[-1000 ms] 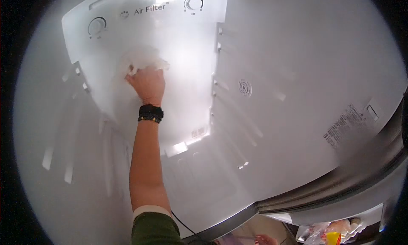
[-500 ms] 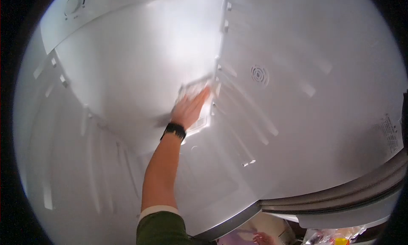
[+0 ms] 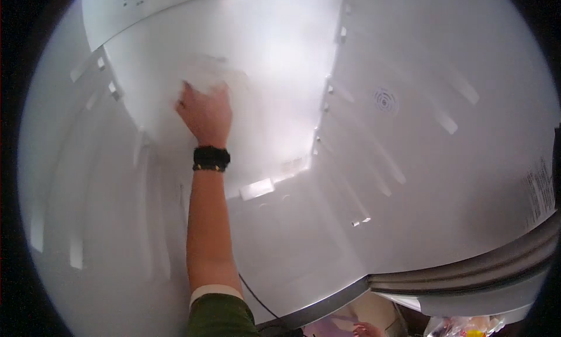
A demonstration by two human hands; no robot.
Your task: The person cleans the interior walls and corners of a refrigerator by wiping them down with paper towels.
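Note:
My right hand (image 3: 205, 116) reaches up from the bottom, its back toward the camera, a dark watch and beaded bracelet at the wrist. Its fingers are bent round a pale cloth (image 3: 213, 71), which lies against the white back panel (image 3: 274, 62) of a refrigerator interior. Motion blurs both the fingertips and the cloth, so the cloth's edges are unclear. My left hand is out of the picture.
Ribbed side walls (image 3: 403, 144) flank the panel. A dark door seal (image 3: 467, 267) curves at the lower right, above plastic-wrapped items (image 3: 461, 326). Another person's hand (image 3: 367, 330) shows at the bottom, and a thin black cable (image 3: 254, 294) hangs beside my forearm.
My right hand went with the cloth from the upper left of the panel to its lower right, then back to the upper left. The view has shifted too.

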